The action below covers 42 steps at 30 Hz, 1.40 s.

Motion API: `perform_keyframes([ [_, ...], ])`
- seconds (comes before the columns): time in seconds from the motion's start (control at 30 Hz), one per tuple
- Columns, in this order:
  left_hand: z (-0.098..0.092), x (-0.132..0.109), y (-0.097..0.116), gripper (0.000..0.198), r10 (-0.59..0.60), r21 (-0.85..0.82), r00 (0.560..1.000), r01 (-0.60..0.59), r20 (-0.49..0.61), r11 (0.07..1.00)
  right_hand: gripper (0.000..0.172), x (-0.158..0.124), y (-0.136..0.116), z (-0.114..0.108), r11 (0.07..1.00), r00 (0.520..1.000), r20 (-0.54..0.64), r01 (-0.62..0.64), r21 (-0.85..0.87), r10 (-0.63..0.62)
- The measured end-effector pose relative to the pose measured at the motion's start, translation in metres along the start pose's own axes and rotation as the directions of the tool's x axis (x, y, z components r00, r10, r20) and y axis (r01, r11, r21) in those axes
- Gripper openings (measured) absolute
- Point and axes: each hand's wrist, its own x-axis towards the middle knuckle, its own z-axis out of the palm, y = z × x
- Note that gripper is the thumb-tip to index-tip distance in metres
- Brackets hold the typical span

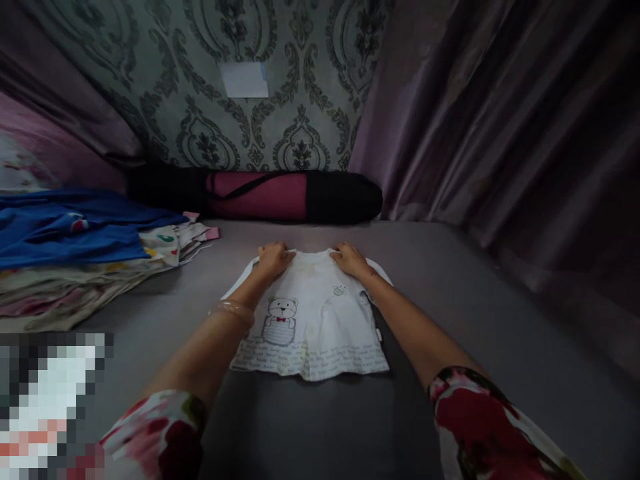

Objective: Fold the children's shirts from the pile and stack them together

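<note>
A small white long-sleeved shirt (310, 313) lies spread on the grey bed sheet, its collar away from me and its hem toward me. A bear drawing, a small bee and a band of printed writing near the hem show on its front. At the shoulder left of the collar, my left hand (274, 259) is closed with the fabric pinched in its fingers. My right hand (350, 259) grips the other shoulder the same way. Both sleeves run outward and are partly covered by my hands and forearms.
Left of the shirt stands a pile of folded clothes (100, 287) with a blue garment (65, 227) on top. A long black and maroon bag (270, 195) lies along the patterned wall (300, 127). Purple curtains (450, 133) hang at the right. The lower left corner is pixelated.
</note>
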Motion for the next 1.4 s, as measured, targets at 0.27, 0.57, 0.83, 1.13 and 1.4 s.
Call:
perform_keyframes([
  [0.27,0.007,-0.006,0.007,0.04,-0.053,0.11,0.998,0.058,-0.044,0.992,0.034,-0.001,-0.004,0.01,0.994,0.994,-0.061,-0.083,0.075,0.088],
  [0.57,0.002,-0.019,0.071,0.032,0.304,-0.06,0.952,-0.305,-0.011,0.951,0.063,-0.04,0.07,-0.046,0.748,0.884,0.356,-0.452,0.487,0.302],
  [0.83,0.048,-0.028,0.133,0.032,0.469,-0.217,0.882,-0.468,-0.05,0.857,0.021,-0.12,0.101,-0.053,0.511,0.844,0.501,-0.521,0.684,0.19],
  [1.13,0.063,-0.036,0.135,0.043,0.443,-0.194,0.883,-0.466,-0.153,0.863,0.02,-0.122,0.134,-0.047,0.697,0.898,0.041,-0.367,0.617,0.437],
  [1.4,0.061,-0.041,0.143,0.053,0.378,-0.069,0.926,-0.378,-0.003,0.923,0.034,-0.124,0.185,-0.041,0.682,0.709,-0.209,-0.488,0.545,0.674],
])
